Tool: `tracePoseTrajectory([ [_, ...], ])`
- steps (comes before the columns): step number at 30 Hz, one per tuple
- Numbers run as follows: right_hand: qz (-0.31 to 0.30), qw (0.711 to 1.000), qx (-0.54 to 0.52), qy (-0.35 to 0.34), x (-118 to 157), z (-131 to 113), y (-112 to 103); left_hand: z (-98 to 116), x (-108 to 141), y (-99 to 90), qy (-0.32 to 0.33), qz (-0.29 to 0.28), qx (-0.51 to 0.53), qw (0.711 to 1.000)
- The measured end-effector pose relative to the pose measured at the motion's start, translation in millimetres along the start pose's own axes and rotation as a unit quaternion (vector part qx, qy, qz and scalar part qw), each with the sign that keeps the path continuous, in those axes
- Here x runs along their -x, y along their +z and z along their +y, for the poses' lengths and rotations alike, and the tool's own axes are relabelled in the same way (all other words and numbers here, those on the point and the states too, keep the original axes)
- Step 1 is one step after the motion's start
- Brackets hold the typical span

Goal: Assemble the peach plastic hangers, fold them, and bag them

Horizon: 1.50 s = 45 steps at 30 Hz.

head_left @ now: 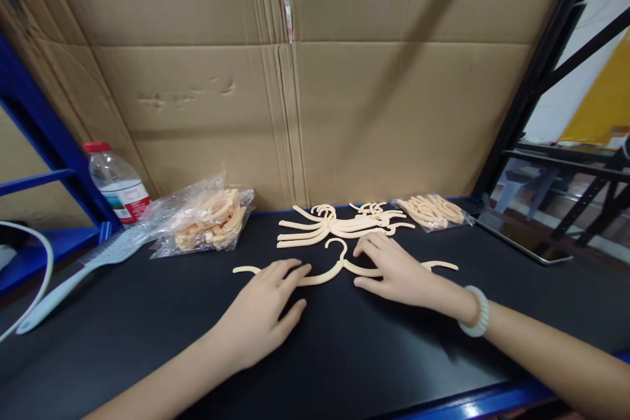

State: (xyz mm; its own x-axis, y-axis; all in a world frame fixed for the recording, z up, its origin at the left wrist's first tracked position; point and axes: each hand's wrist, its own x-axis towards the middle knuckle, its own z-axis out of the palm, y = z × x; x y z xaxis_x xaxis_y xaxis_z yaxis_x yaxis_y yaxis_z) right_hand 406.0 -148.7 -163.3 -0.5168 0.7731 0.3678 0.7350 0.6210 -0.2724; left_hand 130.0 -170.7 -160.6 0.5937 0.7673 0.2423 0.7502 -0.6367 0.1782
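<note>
A cream clothes hanger (322,277) lies flat on the black tabletop, its hook pointing away from me. My left hand (266,308) rests over the hanger's left arm, fingers stretched out and thumb apart, covering part of it. Over the right arm is my right hand (396,270), fingers slightly bent and thumb spread away; whether it touches the hanger I cannot tell. Just beyond lies a group of similar hangers (315,233), overlapping, with more hangers (377,213) at its right.
At the back left stand a clear bag of cream hangers (211,220) and a red-capped bottle (118,184). A pale blue fly swatter (73,279) lies at left. Another bagged bundle (433,211) and a flat dark-screened device (522,236) are at right. Cardboard (418,105) walls the back.
</note>
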Motion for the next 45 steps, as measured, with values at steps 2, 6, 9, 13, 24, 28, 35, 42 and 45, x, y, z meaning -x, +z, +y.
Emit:
tracePoseTrajectory([
  [2,-0.037,0.999,-0.021,-0.009,3,13,-20,-11,-2,-6.7,-0.026,0.013,-0.001,1.000],
  [6,-0.108,0.994,-0.014,0.004,14,47,-58,-29,-5,-21.1,-0.057,-0.005,0.002,0.998],
  [9,-0.148,0.987,0.003,0.060,19,69,-67,-37,-7,-27.2,-0.060,-0.036,0.005,0.998],
  [13,-0.206,0.971,-0.020,0.116,17,80,-60,-41,-10,-28.1,-0.060,-0.059,0.003,0.996],
  [24,-0.240,0.954,-0.071,0.166,11,100,-56,-37,-12,-26.8,-0.065,-0.065,-0.036,0.995],
  [28,-0.233,0.954,-0.083,0.170,12,104,-54,-39,-11,-24.1,-0.053,-0.045,-0.051,0.996],
  [35,-0.116,0.982,-0.007,0.148,8,114,-58,-28,-9,-10.3,0.029,0.102,0.002,0.994],
  [42,0.022,0.991,0.059,0.114,-17,118,-40,3,-1,0.3,0.208,-0.029,0.061,0.976],
  [45,0.018,0.993,0.072,0.096,-35,118,-33,5,-1,0.1,0.199,-0.047,0.084,0.975],
])
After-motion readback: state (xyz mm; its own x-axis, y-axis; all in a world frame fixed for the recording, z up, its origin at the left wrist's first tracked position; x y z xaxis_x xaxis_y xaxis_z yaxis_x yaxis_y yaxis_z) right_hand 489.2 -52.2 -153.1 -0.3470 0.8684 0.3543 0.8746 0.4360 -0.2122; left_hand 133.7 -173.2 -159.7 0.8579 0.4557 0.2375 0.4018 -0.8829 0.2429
